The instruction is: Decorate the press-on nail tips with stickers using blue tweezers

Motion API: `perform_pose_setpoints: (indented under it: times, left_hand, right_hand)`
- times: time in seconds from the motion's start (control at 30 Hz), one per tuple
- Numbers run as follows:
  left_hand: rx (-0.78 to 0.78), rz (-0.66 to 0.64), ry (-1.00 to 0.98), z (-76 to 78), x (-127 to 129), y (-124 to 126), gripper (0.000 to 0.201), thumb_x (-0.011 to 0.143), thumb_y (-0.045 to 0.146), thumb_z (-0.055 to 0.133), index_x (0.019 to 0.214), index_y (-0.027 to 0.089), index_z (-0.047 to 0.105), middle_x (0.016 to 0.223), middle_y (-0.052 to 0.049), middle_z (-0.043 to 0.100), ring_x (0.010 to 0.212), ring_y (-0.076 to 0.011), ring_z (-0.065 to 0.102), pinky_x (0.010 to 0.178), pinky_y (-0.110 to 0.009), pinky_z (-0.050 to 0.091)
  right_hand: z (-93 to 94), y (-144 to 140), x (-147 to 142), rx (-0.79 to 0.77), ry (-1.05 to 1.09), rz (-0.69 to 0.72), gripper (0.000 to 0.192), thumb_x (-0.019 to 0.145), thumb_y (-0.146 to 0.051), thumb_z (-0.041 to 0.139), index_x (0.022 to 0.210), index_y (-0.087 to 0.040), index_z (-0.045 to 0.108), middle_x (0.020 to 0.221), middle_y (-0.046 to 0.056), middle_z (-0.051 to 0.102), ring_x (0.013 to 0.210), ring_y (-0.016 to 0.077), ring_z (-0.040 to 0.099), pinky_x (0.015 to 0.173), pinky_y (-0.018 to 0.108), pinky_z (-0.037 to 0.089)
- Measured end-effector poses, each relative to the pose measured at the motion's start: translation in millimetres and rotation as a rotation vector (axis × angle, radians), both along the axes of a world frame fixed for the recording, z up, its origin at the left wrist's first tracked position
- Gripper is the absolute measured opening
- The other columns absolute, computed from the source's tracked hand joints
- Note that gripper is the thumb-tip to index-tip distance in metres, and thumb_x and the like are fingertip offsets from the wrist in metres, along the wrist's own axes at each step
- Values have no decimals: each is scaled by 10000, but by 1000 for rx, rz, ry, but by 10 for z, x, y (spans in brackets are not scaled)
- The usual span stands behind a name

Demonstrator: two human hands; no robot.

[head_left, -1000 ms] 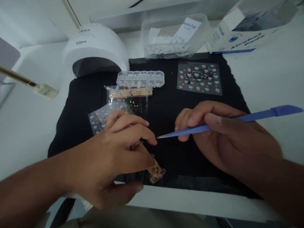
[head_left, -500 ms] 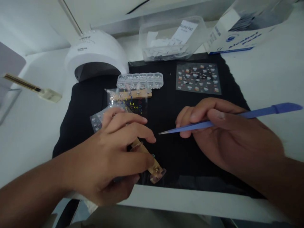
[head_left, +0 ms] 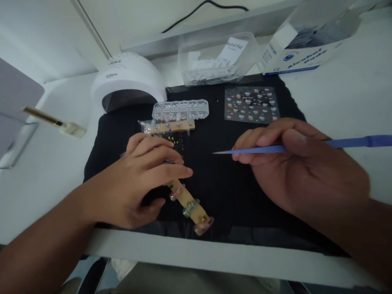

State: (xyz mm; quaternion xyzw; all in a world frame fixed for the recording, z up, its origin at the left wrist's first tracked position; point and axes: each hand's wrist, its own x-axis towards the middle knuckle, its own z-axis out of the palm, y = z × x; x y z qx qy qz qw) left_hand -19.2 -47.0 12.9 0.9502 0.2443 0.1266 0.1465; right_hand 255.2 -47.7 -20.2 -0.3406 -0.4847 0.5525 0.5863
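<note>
My left hand (head_left: 139, 179) rests on a wooden stick (head_left: 189, 204) that carries several clear nail tips, pinning its upper end to the black mat (head_left: 214, 192). My right hand (head_left: 294, 167) grips blue tweezers (head_left: 275, 149) with the fine point aimed left, hovering over the mat a little right of my left fingertips. Nothing shows between the tweezer tips. A second wooden stick with nail tips (head_left: 170, 125) lies beyond my left hand, on a small sticker sheet (head_left: 176, 139) that my fingers partly cover.
A clear compartment box (head_left: 180, 109) and a white nail lamp (head_left: 128, 83) stand at the back left. Another sticker sheet (head_left: 251, 105) lies at the mat's back right, behind it a clear tub (head_left: 214, 59) and an alcohol pad carton (head_left: 303, 49). A brush (head_left: 55, 122) lies left.
My left hand slid back along the stick, uncovering more nail tips. My right hand lifted the tweezers up and to the right, away from the left fingertips. The view tilted upward.
</note>
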Motion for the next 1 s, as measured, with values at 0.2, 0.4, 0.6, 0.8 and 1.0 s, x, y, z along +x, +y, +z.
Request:
perform_pose_setpoints:
  times: [0.2,0.4,0.6,0.8,1.0]
  left_hand:
    - [83,-54,215,-12,77,40,548,897,93,603,1405,255,475,1171,-63,702,1195,-298,550,1017,-526,266]
    - [85,-23,202,11,91,24,432,928,111,559,1347,216,534,1045,-53,723,972,-247,612,926,-468,291]
    - [49,97,209,-69,161,-66,478,915,104,551,1381,187,484,978,-50,705,935,-248,627,876,-455,315]
    - [130,159,161,161,61,-273,587,891,163,593,1452,192,422,1252,-142,633,1133,-334,567,929,-555,368]
    - [65,-132,162,44,204,-969,132,911,320,655,1036,312,696,942,-26,707,858,-231,639,769,-404,566]
  right_hand:
    - [40,81,-1,57,-8,-57,190,847,-398,752,708,-275,793,668,20,640,680,204,638,704,367,504]
    - [10,148,-12,73,14,-79,196,834,-406,767,702,-262,775,678,11,641,660,188,634,678,356,495]
    - [-12,215,27,73,19,-102,191,830,-387,736,698,-251,757,708,6,661,681,172,648,692,334,517]
    - [-25,253,75,71,14,-129,171,850,-361,709,711,-268,744,736,10,668,698,188,629,724,367,541]
    - [-41,282,99,73,32,-137,180,859,-349,686,706,-267,731,725,-1,625,684,178,628,716,357,543]
